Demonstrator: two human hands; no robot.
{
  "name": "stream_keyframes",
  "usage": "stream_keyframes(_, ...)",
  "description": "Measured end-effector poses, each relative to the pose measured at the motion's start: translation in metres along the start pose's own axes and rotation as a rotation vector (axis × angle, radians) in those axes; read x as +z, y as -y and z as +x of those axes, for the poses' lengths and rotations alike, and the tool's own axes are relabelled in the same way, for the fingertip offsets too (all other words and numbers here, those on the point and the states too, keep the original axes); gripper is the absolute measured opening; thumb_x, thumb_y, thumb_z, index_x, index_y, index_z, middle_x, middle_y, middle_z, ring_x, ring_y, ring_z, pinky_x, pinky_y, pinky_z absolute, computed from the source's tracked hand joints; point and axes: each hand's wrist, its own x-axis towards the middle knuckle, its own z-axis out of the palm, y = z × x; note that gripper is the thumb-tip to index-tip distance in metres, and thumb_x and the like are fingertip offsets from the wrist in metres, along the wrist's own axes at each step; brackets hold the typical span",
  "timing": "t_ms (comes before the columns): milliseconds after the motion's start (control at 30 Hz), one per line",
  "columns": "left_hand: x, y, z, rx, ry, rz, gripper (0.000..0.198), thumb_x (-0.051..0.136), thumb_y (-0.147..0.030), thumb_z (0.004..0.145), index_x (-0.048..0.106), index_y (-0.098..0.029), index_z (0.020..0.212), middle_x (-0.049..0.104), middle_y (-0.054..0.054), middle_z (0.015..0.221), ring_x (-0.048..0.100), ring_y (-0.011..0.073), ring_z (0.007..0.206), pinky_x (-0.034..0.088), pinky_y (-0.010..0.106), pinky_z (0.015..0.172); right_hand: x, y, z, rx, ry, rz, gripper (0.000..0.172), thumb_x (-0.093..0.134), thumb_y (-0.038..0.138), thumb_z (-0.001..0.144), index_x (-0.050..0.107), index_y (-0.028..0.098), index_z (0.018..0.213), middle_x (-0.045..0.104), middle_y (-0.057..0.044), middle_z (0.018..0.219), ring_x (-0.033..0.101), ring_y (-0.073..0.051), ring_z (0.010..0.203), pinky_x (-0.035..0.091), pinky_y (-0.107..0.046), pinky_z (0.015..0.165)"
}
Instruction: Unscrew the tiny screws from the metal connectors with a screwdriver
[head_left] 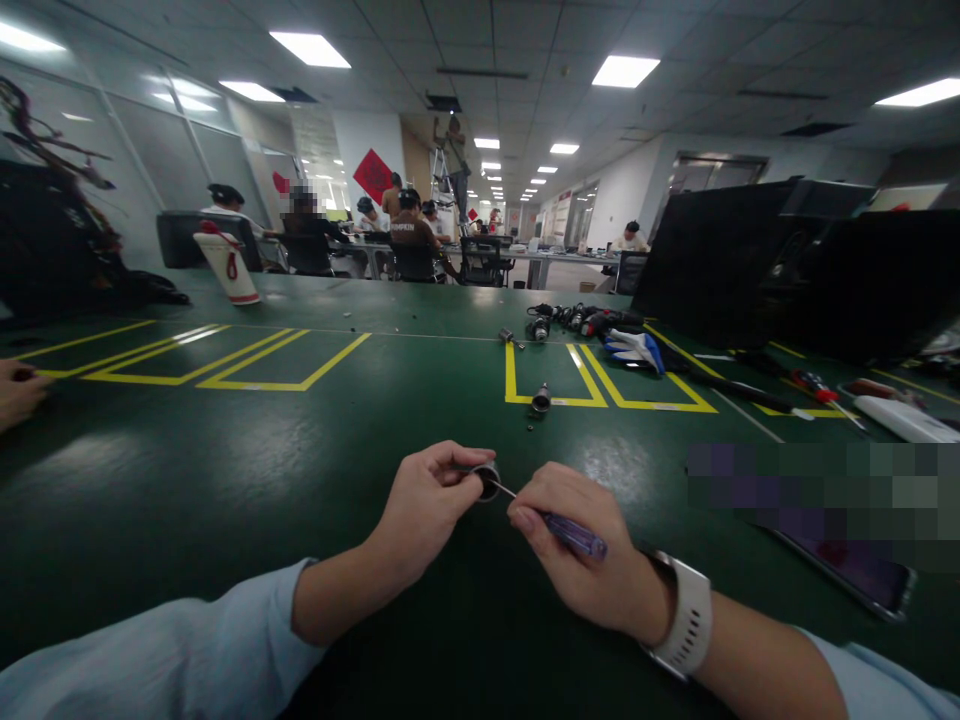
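A wide dark-green workbench (225,470), marked with yellow tape lines (285,385), fills the view; its near edge is hidden under the person's forearms. Black screens (720,260) stand along the far right, and another person's hand (19,390) rests at the left edge. The middle of the bench is bare, so there is free room ahead and to the left. On the right a phone (847,570) lies near the right forearm.

The left hand (427,510) pinches a small metal cylinder (486,478) between thumb and fingertips, just above the bench at centre. The right hand (592,560), fingers curled tight around a purple-handled screwdriver (570,535), sets its tip into the cylinder's open end. The work looks midway (tip engaged, cylinder not set down). A like part (541,400) lies apart in a yellow box, and a heap of parts (577,320) lies beyond it, seemingly untouched.
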Motion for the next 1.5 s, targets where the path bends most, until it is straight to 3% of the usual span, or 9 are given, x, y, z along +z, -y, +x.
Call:
stream_keyframes(300,-0.004,0.003,0.009,-0.031,-0.040,0.003,0.012,0.063,-0.015,0.067,0.063,-0.013,0.079,0.069,0.005,0.095,0.065,0.0145,0.076,0.053,0.028,0.071,0.002,-0.007,0.002,0.079,-0.060,0.061,0.012,0.049,0.018,0.086,0.060,0.018,0.081,0.061,-0.003,0.072,0.055,-0.014,0.069,0.044,-0.028,0.065)
stream_keyframes(467,-0.007,0.007,0.012,-0.022,-0.029,0.012,0.012,0.061,-0.015,0.070,0.063,-0.015,0.081,0.068,0.004,0.098,0.064,0.0138,0.078,0.053,0.027,0.070,0.004,-0.008,0.005,0.092,-0.006,0.050,0.014,0.048,0.021,0.086,0.062,0.019,0.083,0.062,-0.003,0.074,0.056,-0.015,0.069,0.045,-0.030,0.065)
stream_keyframes(633,-0.007,0.005,0.011,-0.023,-0.019,0.027,0.012,0.062,-0.017,0.069,0.063,-0.015,0.081,0.068,0.005,0.099,0.065,0.0146,0.078,0.053,0.028,0.070,0.007,-0.008,0.005,0.093,-0.044,0.048,0.014,0.048,0.020,0.086,0.062,0.020,0.085,0.063,-0.003,0.075,0.056,-0.015,0.070,0.045,-0.030,0.066)
stream_keyframes(867,-0.005,0.003,0.011,-0.011,-0.059,0.009,0.009,0.062,-0.017,0.067,0.060,-0.013,0.074,0.068,0.006,0.096,0.065,0.0151,0.075,0.053,0.030,0.069,0.012,-0.010,0.003,0.112,0.022,0.047,0.015,0.048,0.021,0.086,0.062,0.021,0.090,0.065,-0.004,0.082,0.057,-0.016,0.074,0.045,-0.032,0.069)
stream_keyframes(1000,-0.007,0.003,0.014,-0.014,-0.022,-0.035,0.013,0.061,-0.020,0.069,0.060,-0.014,0.080,0.067,0.007,0.095,0.064,0.0176,0.082,0.053,0.032,0.071,0.010,-0.008,0.004,0.119,-0.031,0.096,0.015,0.049,0.020,0.086,0.063,0.020,0.090,0.066,-0.004,0.083,0.058,-0.016,0.076,0.046,-0.032,0.072)
stream_keyframes(1233,-0.029,0.023,0.054,0.109,0.014,-0.018,0.058,0.067,-0.011,0.060,0.053,-0.017,0.115,0.064,0.005,0.097,0.062,0.0184,0.090,0.045,0.038,0.089,0.005,-0.026,0.016,0.379,-0.140,0.446,0.019,0.053,0.032,0.084,0.066,0.019,0.085,0.067,-0.004,0.082,0.061,-0.017,0.080,0.048,-0.032,0.073)
stream_keyframes(1367,-0.045,0.037,0.088,0.300,-0.109,0.262,0.046,0.068,-0.020,0.061,0.059,-0.018,0.106,0.058,0.005,0.101,0.058,0.0209,0.095,0.045,0.039,0.087,0.017,-0.052,0.035,0.560,-0.283,0.709,0.029,0.054,0.041,0.081,0.065,0.015,0.076,0.066,-0.005,0.071,0.061,-0.016,0.070,0.047,-0.030,0.067)
stream_keyframes(1500,-0.052,0.036,0.111,0.463,-0.144,0.461,0.032,0.070,-0.025,0.060,0.063,-0.019,0.091,0.055,0.005,0.098,0.054,0.0220,0.095,0.046,0.034,0.079,0.032,-0.069,0.057,0.628,-0.389,0.867,0.023,0.060,0.037,0.074,0.063,0.015,0.076,0.067,-0.004,0.066,0.061,-0.015,0.063,0.046,-0.027,0.062)
